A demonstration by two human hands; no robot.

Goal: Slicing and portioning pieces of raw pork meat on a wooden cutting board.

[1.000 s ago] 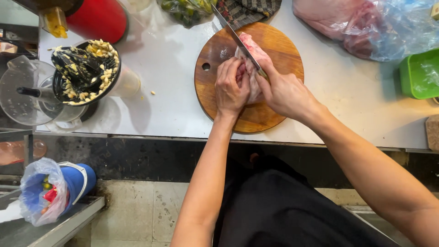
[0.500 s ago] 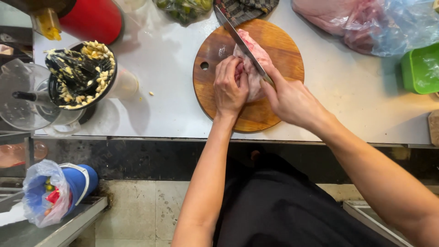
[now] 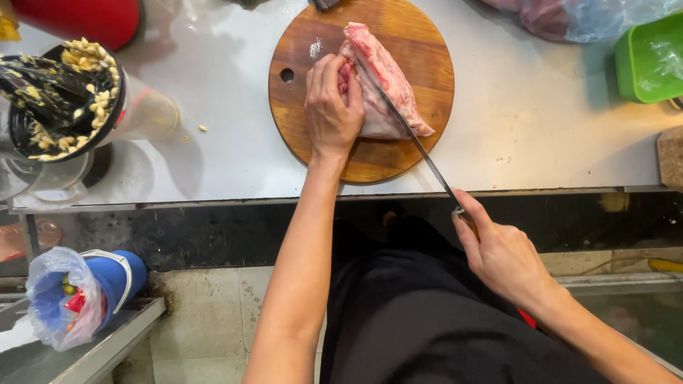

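A pale steel counter (image 3: pixel 541 142) fills the upper half of the view, its front edge running across just below the middle, with bare surface open at 3 o'clock of the board out to a green plastic tub (image 3: pixel 649 60) at the right edge. On it sits a round wooden cutting board (image 3: pixel 313 43), whose lower rim nearly reaches the counter's front edge. At 9 o'clock of the board stands a blender jar (image 3: pixel 67 99) of dark greens and pale kernels (a few crumbs lie between them), leaving a bare strip of counter. A slab of raw pink meat (image 3: pixel 388 78) lies on the board's centre, running from 12 toward 4 o'clock. The left hand (image 3: pixel 331 107) presses on the meat's 9 o'clock side, fingers curled down onto it. The right hand (image 3: pixel 501 256), off the counter at 5 o'clock, is clenched around the handle of a long knife (image 3: pixel 413 139), whose blade lies along the meat.
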